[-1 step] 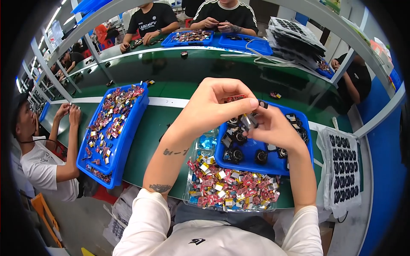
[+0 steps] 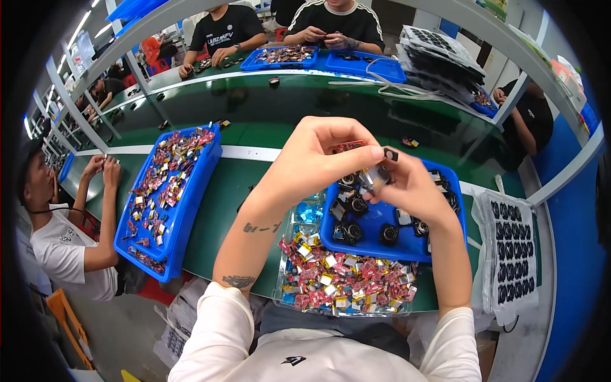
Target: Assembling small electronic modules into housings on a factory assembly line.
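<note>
Dark-and-silver part (image 2: 374, 178) is held up in front of the body, above a blue tray, with its outline slightly blurred. It is pinched by the right hand (image 2: 414, 194), whose grip is closed on it, while a red board (image 2: 349, 146) (largely covered by the fingers) is kept within the closed grip of the left hand (image 2: 328, 156). A small black square piece (image 2: 391, 155) is seen beside the left thumb tip. Nearest the lap, a clear plastic tray (image 2: 347, 313) is heaped with red boards and silver-and-yellow pieces (image 2: 331, 274). Just beyond it, the blue tray (image 2: 407, 246) is occupied by black round-lensed units (image 2: 389, 234), spread apart. To the right, rows of black parts (image 2: 511, 251) are set in a white sheet (image 2: 509, 307). To the left, across the green desk (image 2: 223, 191), a long blue tray (image 2: 194, 210) is filled with similar boards, and beside it a small item is handled by a seated co-worker (image 2: 76, 248). Farther off, across a dark green strip (image 2: 248, 121), two more blue trays (image 2: 280, 66) are placed before two co-workers (image 2: 334, 25), and black-filled sheets (image 2: 439, 60) are piled at their right.
</note>
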Demonstrator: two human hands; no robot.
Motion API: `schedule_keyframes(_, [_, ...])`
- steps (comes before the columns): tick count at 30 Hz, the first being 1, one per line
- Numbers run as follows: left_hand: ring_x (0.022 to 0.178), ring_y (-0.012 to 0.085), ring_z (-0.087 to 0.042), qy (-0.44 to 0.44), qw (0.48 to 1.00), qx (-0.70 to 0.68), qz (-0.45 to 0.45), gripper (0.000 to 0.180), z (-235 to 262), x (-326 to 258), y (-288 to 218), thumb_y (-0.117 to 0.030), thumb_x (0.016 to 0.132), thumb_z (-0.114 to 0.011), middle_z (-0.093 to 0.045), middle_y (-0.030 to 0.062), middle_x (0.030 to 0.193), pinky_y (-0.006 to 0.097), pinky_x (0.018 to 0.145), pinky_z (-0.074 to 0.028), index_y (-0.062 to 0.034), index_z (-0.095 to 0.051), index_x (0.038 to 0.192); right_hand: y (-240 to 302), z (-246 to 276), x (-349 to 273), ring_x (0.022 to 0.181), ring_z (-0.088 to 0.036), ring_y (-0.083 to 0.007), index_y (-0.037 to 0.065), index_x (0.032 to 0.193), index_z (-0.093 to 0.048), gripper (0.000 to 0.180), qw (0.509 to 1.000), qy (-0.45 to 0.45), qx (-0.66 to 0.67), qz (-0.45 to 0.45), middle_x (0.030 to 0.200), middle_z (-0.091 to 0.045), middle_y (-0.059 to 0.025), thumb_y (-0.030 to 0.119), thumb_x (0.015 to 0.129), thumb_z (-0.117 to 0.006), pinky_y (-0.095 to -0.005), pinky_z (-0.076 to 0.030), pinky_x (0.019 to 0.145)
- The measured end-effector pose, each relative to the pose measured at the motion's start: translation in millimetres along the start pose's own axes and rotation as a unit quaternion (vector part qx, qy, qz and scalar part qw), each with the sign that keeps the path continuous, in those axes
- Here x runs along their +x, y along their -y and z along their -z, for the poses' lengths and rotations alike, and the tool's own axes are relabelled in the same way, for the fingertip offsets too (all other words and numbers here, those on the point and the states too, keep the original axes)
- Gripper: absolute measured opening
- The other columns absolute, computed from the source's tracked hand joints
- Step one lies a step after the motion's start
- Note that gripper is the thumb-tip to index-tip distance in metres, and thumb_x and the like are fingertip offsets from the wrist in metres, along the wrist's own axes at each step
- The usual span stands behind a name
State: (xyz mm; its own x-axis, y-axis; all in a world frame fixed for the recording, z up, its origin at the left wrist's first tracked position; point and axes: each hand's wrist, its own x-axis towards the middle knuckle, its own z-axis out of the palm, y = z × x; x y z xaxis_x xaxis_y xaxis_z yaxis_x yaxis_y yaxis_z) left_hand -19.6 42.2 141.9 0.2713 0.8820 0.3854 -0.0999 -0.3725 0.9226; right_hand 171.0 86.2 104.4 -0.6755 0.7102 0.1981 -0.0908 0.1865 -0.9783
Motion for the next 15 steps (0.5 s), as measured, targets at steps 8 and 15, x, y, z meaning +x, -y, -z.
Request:
schedule_keyframes(8, [0.081, 0.0098, -0.058, -0.069, 0.987, 0.142, -0.042, 0.006, -2.5, 3.1, 11.2, -0.003, 0.078, -0.066, -0.061, 0.0092, 0.097, 0.023, 0.071, -0.047, 0.0034, -0.066, 0.077, 10.8, -1.7, -3.3, 0.083, -0.062, -0.0107, -0.003, 0.116, -0.054, 0.034, 0.993, -0.104, 0.034, 0.045, 0.101, -0.062, -0.0094, -0.005, 0.082, -0.059, -0.0226, -0.055, 0.069])
schedule_keyframes(15, [0.087, 0.0141, -0.058, -0.092, 0.976, 0.197, -0.031, 0.011, -12.4, 4.8, 15.5, -0.014, 0.071, -0.069, -0.066, 0.0081, 0.097, 0.025, 0.067, -0.044, -0.0026, -0.069, 0.075, 9.4, 1.0, -7.6, 0.084, -0.062, -0.0088, -0.003, 0.115, -0.054, 0.034, 0.99, -0.119, 0.0, 0.081, 0.104, -0.062, -0.0112, -0.004, 0.081, -0.061, -0.0208, -0.053, 0.067])
